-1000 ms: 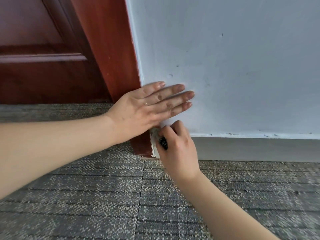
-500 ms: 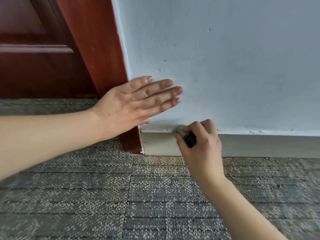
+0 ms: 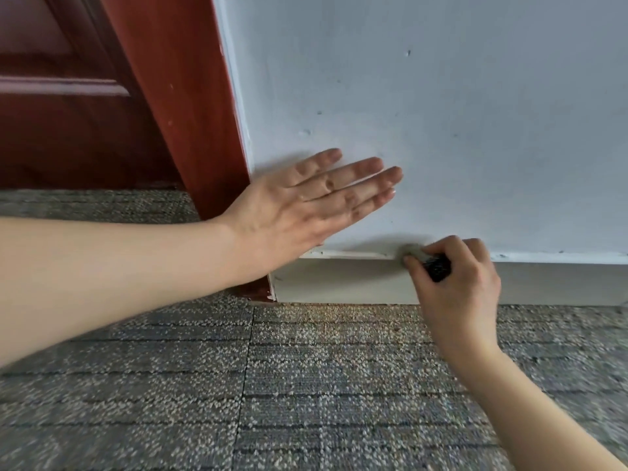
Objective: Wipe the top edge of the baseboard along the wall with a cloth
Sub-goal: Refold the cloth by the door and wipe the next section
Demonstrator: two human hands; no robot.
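A pale grey baseboard [image 3: 339,282] runs along the foot of the light blue wall [image 3: 441,113], from the door frame to the right edge of view. My right hand [image 3: 455,283] grips a small bunched cloth [image 3: 413,250], grey-white with a dark patch, and holds it against the baseboard's top edge. The cloth is mostly hidden inside my fingers. My left hand [image 3: 306,205] lies flat on the wall with straight fingers, just above the baseboard and to the left of the cloth.
A reddish-brown door frame [image 3: 183,113] stands at the left end of the baseboard, with a dark wooden door [image 3: 61,113] behind it. Grey patterned carpet tiles [image 3: 306,385] cover the floor in front of the wall.
My right hand has slid the cloth rightward along the baseboard's top edge, away from the door frame. My left hand stays flat on the wall, shifted slightly right.
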